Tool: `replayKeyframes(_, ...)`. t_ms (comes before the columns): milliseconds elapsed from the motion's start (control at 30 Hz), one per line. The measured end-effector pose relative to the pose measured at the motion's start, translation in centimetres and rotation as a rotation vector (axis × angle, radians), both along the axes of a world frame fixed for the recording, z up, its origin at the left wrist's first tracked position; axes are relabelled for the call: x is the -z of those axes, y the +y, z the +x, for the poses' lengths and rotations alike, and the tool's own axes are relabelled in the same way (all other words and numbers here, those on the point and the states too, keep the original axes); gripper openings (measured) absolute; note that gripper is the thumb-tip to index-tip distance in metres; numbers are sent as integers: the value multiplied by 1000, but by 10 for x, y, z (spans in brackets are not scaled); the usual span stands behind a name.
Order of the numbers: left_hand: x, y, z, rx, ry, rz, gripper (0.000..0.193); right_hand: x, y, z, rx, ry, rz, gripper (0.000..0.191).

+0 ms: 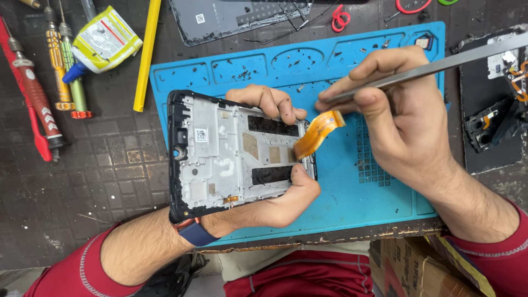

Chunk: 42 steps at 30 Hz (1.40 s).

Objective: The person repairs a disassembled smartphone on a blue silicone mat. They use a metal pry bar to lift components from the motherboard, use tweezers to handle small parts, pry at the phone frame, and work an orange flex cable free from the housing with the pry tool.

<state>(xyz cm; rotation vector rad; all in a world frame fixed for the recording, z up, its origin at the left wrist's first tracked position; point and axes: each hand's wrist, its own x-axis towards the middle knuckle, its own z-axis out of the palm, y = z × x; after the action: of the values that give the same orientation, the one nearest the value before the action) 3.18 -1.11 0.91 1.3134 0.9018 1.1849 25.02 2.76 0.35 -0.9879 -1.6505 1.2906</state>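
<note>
My left hand (278,192) grips an opened phone frame (220,151) from beneath, thumb on its near right edge and fingers curled over its far edge. The frame is black-rimmed with a bare silver inner plate. An orange flex ribbon (319,132) sticks up from its right end. My right hand (393,107) pinches metal tweezers (440,66), their tip at the upper end of the ribbon. Both hands hover over a blue repair mat (379,198).
Screwdrivers (52,71), a glue bottle (104,41) and a yellow strip (147,52) lie to the left on the dark bench. A phone back cover (231,19) lies at the top. Small black phone parts (495,121) sit at the right. A cardboard box (418,269) is below the bench edge.
</note>
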Motion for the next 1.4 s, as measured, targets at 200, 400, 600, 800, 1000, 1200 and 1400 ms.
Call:
replayKeyframes(200,2,0,0,-11,-11,31,54,-2,0,2,37,-84,3,27)
replayKeyframes(400,0,1,0,-8,18,-11,56,1,-1,2,39,-3,4,22)
replayKeyframes(600,-1,2,0,3,-39,-6,55,-1,1,0,101,-59,-16,15)
replayKeyframes(800,2,2,-5,14,18,18,55,2,0,4,135,-135,68,21)
replayKeyframes(1000,8,6,-5,30,29,89,55,1,-5,5,105,-177,46,21)
replayKeyframes(1200,6,3,-5,47,-41,-7,54,-5,-6,3,71,-273,109,30)
replayKeyframes(1400,1,4,-5,71,-11,0,51,-6,-3,-1,101,-330,87,12)
